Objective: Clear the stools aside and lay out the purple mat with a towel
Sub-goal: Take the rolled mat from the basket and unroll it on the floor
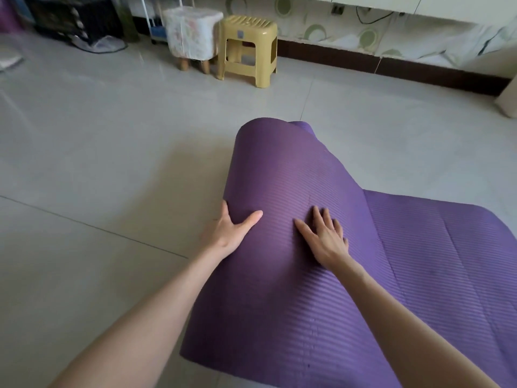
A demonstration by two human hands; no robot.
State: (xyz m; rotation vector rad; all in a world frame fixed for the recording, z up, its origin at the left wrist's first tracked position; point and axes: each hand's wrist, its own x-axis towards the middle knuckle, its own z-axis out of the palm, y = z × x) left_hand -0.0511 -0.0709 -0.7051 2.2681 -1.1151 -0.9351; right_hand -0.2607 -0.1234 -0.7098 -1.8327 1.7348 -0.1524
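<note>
A ribbed purple mat lies partly unrolled on the tiled floor, its far part still curled into a roll that rises toward the wall. My left hand grips the roll's left edge, thumb on top and fingers tucked under. My right hand rests flat on the mat's surface with fingers spread. Two stools stand side by side against the far wall: a yellow plastic stool and a fabric-covered stool with wooden legs. No towel is in view.
A dark skirting board runs along the patterned wall at the back right. A black cabinet and a white rack stand at the back left. Pale tiled floor stretches left of the mat.
</note>
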